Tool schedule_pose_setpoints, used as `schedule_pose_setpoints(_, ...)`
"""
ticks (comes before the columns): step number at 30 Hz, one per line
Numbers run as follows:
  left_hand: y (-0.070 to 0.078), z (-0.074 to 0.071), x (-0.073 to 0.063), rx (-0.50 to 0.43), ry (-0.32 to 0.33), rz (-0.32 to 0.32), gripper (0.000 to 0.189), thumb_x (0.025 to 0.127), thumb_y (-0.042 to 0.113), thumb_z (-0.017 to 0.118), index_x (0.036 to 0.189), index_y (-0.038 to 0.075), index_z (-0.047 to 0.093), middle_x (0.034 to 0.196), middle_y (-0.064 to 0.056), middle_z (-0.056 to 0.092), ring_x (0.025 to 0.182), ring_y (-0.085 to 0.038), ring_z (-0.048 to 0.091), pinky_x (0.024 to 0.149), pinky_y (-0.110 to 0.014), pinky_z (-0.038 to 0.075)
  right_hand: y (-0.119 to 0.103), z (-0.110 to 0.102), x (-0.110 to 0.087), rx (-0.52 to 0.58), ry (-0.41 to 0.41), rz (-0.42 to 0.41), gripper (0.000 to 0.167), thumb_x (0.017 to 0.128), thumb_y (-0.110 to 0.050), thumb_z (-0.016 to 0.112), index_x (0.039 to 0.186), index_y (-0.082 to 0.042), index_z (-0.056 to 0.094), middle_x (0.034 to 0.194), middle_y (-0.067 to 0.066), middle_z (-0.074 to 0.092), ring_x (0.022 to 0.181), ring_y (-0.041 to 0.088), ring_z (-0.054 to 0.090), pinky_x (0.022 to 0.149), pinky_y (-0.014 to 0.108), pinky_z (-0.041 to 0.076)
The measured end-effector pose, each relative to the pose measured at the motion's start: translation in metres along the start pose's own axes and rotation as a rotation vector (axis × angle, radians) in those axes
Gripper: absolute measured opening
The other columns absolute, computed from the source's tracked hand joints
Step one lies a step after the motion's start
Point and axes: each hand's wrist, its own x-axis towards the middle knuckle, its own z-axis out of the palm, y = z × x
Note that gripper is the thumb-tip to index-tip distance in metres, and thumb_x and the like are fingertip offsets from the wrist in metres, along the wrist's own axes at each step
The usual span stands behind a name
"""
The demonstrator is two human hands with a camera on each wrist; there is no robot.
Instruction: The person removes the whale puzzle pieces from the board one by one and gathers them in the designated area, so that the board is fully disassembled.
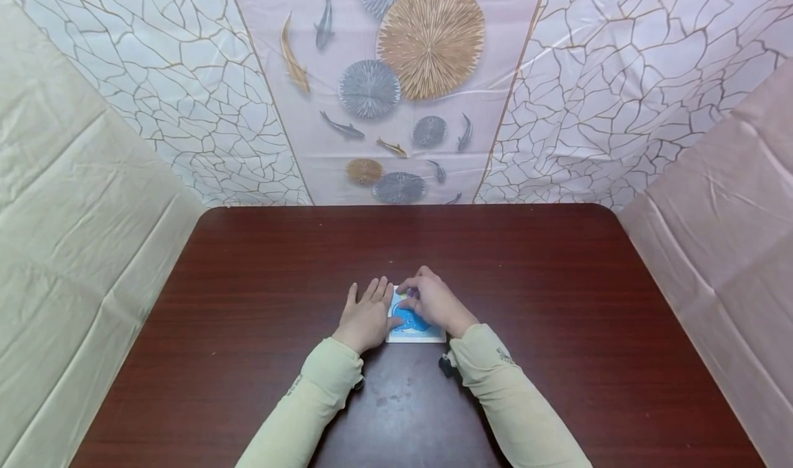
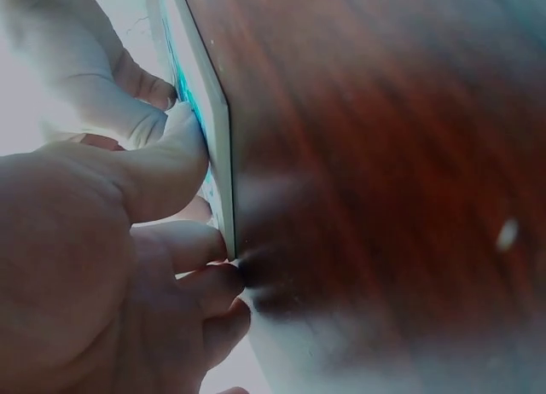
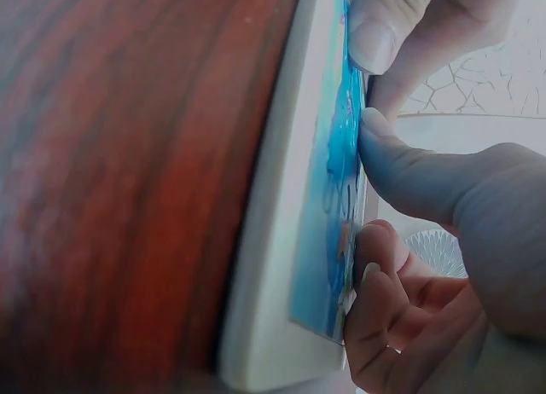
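A small flat board [image 1: 416, 338] with a white border and a blue picture lies on the dark table. My left hand [image 1: 364, 318] is at its left edge, fingers stretched and spread, and the left thumb [image 2: 175, 159] rests on the picture. Over the board's upper right part is my right hand [image 1: 435, 301], its fingers bent down to the picture. In the right wrist view, the right thumb [image 3: 409, 168] touches the blue surface, with curled fingertips [image 3: 373, 296] against it a little apart. I cannot tell whether they pinch a piece of it.
The reddish-brown tabletop [image 1: 279, 261] reaches back to a patterned cloth wall [image 1: 396, 137]. Plain pale cloth hangs at the left [image 1: 93, 234] and right sides. A dark wrist device [image 1: 447, 366] shows at the right cuff.
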Motion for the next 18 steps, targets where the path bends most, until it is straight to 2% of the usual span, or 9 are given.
schedule_pose_setpoints(18, 0.0021, -0.0014, 0.0015, -0.019, -0.003, -0.011, 0.074, 0.097, 0.047, 0.053, 0.153, 0.006, 0.028, 0.160, -0.009, 0.020, 0.148, -0.024, 0.015, 0.115, -0.057, 0.007, 0.0006, 0.0010, 0.0064, -0.008, -0.011, 0.015, 0.022, 0.081, -0.017, 0.080, 0.102, -0.012, 0.072, 0.088, 0.007, 0.055, 0.078, 0.017, 0.051, 0.072, 0.034, 0.046)
